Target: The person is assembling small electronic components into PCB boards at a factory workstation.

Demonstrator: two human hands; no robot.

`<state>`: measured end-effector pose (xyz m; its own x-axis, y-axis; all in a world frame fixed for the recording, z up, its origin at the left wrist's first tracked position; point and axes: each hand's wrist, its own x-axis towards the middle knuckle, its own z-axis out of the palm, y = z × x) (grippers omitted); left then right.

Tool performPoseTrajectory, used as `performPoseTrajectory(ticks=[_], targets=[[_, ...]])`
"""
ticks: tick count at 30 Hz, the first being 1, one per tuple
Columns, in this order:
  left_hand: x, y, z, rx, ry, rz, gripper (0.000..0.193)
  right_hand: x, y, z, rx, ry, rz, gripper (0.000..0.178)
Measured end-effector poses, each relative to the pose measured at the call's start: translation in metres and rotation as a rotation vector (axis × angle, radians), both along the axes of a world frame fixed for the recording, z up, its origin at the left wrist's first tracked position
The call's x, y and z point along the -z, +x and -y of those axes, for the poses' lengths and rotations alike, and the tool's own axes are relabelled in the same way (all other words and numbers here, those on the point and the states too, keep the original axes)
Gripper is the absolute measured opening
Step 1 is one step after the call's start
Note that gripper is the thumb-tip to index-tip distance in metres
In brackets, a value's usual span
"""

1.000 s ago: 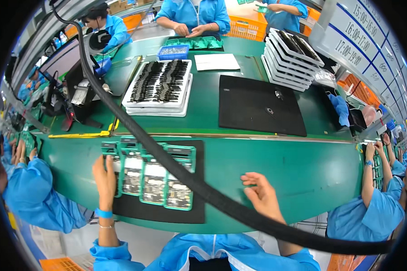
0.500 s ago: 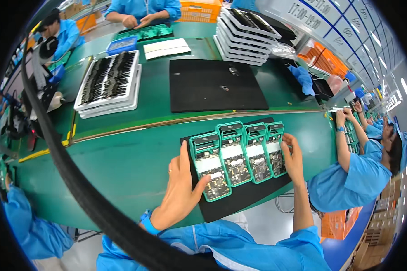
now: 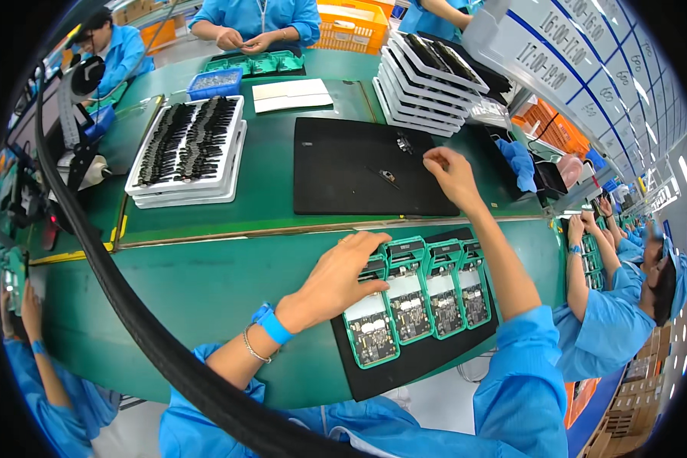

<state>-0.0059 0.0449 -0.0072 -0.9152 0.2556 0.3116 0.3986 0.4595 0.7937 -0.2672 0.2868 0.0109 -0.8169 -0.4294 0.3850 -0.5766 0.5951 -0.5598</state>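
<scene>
Several green fixtures (image 3: 411, 267) stand joined in a row, each bearing a dark circuit board (image 3: 374, 337) with a white patch above it. My left hand (image 3: 330, 281) lies over the top of the leftmost fixture, thumb and fingers spread apart, hiding part of it. Beyond the row, my right hand (image 3: 454, 179) is over the right side of a black mat (image 3: 336, 179). Its fingers are bent together; whether anything is between them is hidden. Close to those fingertips is a small dark metallic part (image 3: 403, 143), and another small part (image 3: 389, 177) lies nearer on the mat.
A white tray of black strip-like parts (image 3: 187, 145) stands at left. Stacked white trays (image 3: 420, 95) rise at the back right, near a blue cloth (image 3: 517, 162). A black cable (image 3: 91, 252) crosses the left side. Co-workers sit around; one (image 3: 614, 286) is at right.
My right hand has left the right end of the fixture row and reached forward over the black mat. My left hand has moved from the row's left side onto its top left corner.
</scene>
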Motion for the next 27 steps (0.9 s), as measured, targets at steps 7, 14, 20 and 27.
performPoseTrajectory(ticks=[7, 14, 20, 27], targets=[[0.004, -0.003, -0.004, 0.022, -0.03, 0.057, 0.057, 0.04, -0.106, 0.05, 0.256, 0.225, 0.162, 0.044], [-0.002, 0.003, 0.008, -0.084, -0.011, 0.009, 0.05, 0.039, -0.09, 0.05, 0.076, 0.185, -0.003, 0.037], [-0.011, 0.007, 0.017, -0.094, -0.042, 0.04, 0.036, 0.001, 0.009, 0.033, -0.029, 0.081, 0.17, 0.02], [-0.017, 0.011, 0.019, -0.08, -0.034, 0.004, 0.028, -0.003, 0.05, 0.006, -0.01, 0.165, -0.11, 0.019]])
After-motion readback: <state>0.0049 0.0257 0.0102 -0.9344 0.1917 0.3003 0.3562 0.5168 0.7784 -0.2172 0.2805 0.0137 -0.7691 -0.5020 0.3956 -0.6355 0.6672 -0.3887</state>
